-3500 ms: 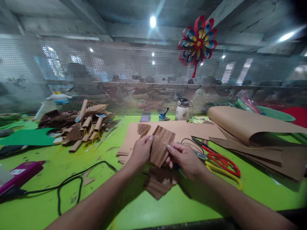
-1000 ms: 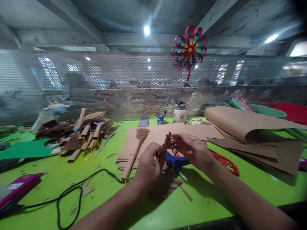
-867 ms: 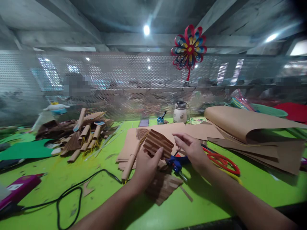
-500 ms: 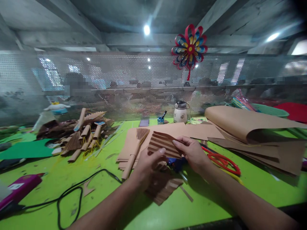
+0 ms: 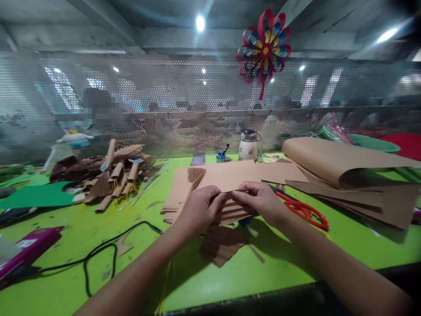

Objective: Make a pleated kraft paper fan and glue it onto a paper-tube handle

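Both hands pinch the top edge of a creased, striped piece of brown paper [image 5: 233,210] held just above the table. My left hand [image 5: 202,207] grips its left end between thumb and fingers. My right hand [image 5: 261,201] grips the right end in the same way. Below lies a second creased brown paper piece [image 5: 223,246]. A blue glue gun [image 5: 245,221] is mostly hidden behind the held paper and my right hand. Left of it, a small pleated paper fan [image 5: 196,175] with a rolled handle rests on stacked brown sheets [image 5: 230,171], partly covered by my left hand.
Red-handled scissors [image 5: 305,213] lie right of my right hand. A large folded brown sheet [image 5: 329,160] is farther right. Several rolled-handle paper pieces [image 5: 115,180] are heaped at left, near a black cord [image 5: 98,248]. A jug [image 5: 248,145] stands at the back.
My right hand went from apart to gripping the striped paper. Both hands have since moved to its top edge, and the paper has tilted. The view has shifted slightly downward.
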{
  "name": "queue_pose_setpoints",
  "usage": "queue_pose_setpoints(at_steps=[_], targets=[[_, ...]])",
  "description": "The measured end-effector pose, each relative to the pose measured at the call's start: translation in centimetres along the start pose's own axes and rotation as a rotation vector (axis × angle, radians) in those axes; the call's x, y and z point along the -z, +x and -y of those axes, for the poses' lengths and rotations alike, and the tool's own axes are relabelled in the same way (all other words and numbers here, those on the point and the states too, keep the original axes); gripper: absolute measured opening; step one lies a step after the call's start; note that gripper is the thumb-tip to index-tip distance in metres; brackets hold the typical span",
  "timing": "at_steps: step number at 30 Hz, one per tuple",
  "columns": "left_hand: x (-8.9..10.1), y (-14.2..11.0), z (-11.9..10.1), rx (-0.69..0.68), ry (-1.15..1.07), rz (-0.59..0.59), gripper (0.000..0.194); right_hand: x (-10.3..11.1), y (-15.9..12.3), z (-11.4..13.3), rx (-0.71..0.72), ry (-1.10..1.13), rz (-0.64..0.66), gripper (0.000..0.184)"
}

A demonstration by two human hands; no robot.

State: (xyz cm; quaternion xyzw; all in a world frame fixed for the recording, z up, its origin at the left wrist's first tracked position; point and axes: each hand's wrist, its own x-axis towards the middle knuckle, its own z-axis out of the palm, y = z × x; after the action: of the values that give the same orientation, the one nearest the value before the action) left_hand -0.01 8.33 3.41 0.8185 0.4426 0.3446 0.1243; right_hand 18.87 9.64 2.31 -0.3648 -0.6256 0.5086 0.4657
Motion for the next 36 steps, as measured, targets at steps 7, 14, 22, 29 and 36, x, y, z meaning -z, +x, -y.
queue_pose_setpoints(at_steps=[7,14,22,29,36], targets=[[-0.3,0.0,-0.3,0.223,-0.357,-0.061,0.037,-1.3,-0.5,-0.4,-0.139,0.418,0.107,0.032],[-0.1,0.2,0.6,0.318,-0.449,-0.139,0.038,-1.6,-0.8,-1.1,-0.170,0.374,0.067,0.027],[0.1,0.4,1.3,0.369,-0.574,-0.145,0.040,-1.0,-0.3,-1.1,-0.120,0.316,0.042,0.027],[2.0,1.1,1.4,0.250,-0.357,0.133,0.028,-1.3,-0.4,-1.2,-0.097,0.235,0.120,0.037],[1.9,0.9,1.3,0.238,-0.332,-0.034,0.037,-2.1,-0.9,-1.1,-0.136,0.164,0.175,0.040]])
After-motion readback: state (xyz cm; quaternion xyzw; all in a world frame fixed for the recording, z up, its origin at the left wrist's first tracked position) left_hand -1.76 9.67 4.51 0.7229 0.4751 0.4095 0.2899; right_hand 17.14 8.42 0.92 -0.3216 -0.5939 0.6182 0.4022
